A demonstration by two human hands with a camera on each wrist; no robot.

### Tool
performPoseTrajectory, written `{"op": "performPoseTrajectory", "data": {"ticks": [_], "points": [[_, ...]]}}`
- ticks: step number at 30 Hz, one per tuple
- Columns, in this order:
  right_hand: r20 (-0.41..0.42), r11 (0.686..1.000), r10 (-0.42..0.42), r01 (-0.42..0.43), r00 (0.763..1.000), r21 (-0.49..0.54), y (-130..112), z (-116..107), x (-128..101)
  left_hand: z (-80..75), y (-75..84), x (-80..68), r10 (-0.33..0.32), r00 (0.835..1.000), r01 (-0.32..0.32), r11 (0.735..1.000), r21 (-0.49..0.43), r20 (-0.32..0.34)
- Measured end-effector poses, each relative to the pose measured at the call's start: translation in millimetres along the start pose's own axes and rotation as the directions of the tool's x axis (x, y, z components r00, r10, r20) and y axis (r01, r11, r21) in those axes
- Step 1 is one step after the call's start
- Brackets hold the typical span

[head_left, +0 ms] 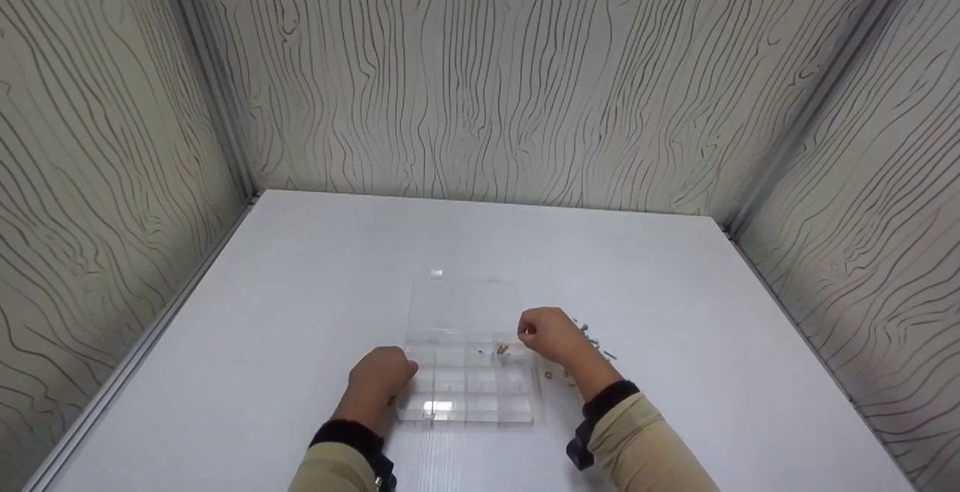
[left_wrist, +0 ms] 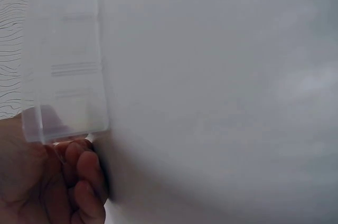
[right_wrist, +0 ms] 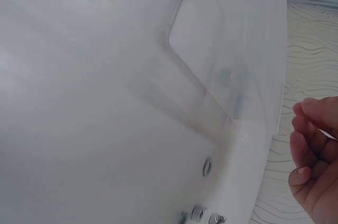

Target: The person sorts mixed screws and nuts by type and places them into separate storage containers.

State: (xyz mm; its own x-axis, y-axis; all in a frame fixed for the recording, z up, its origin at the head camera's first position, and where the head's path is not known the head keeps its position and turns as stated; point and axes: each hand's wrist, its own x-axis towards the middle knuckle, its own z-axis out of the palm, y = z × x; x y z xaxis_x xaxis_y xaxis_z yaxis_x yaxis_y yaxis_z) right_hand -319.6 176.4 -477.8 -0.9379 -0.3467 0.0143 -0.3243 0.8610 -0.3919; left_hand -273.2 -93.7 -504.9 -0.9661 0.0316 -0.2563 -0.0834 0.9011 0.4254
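A clear plastic compartment box lies on the table with its transparent lid folded back behind it. My left hand holds the box by its left side, its fingers curled at the box's end in the left wrist view. Over the far right compartments is my right hand, with thumb and forefinger tips together. Whether something small sits between those tips cannot be seen. Several small screws lie in a far right compartment below that hand.
On the white table, right of the box, several loose screws and a few nuts are scattered, partly behind my right wrist. A ring-shaped piece lies near the lid. Wood-patterned panels enclose the table's back and sides.
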Motion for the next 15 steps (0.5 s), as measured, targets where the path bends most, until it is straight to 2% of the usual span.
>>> {"op": "performPoseTrajectory", "data": {"ticks": [3,5,9,15], "points": [[0.064,0.994,0.105,-0.106,0.992,0.006,8,-5,-4,-0.1,0.3,0.2,-0.015,1.0,0.015,1.0,-0.004,0.015],[0.129,0.984,0.177,-0.177,0.976,-0.005,12,-7,-8,-0.1,0.2,0.5,-0.024,0.999,0.024,1.0,-0.01,0.025],[0.204,0.981,0.195,-0.187,0.959,-0.061,21,-5,-16,0.2,0.0,0.8,-0.017,1.0,0.017,1.0,-0.009,0.019],[0.235,0.976,0.216,-0.207,0.948,-0.06,29,3,-22,1.6,-0.6,1.6,-0.019,1.0,0.019,1.0,-0.012,0.012]]}}
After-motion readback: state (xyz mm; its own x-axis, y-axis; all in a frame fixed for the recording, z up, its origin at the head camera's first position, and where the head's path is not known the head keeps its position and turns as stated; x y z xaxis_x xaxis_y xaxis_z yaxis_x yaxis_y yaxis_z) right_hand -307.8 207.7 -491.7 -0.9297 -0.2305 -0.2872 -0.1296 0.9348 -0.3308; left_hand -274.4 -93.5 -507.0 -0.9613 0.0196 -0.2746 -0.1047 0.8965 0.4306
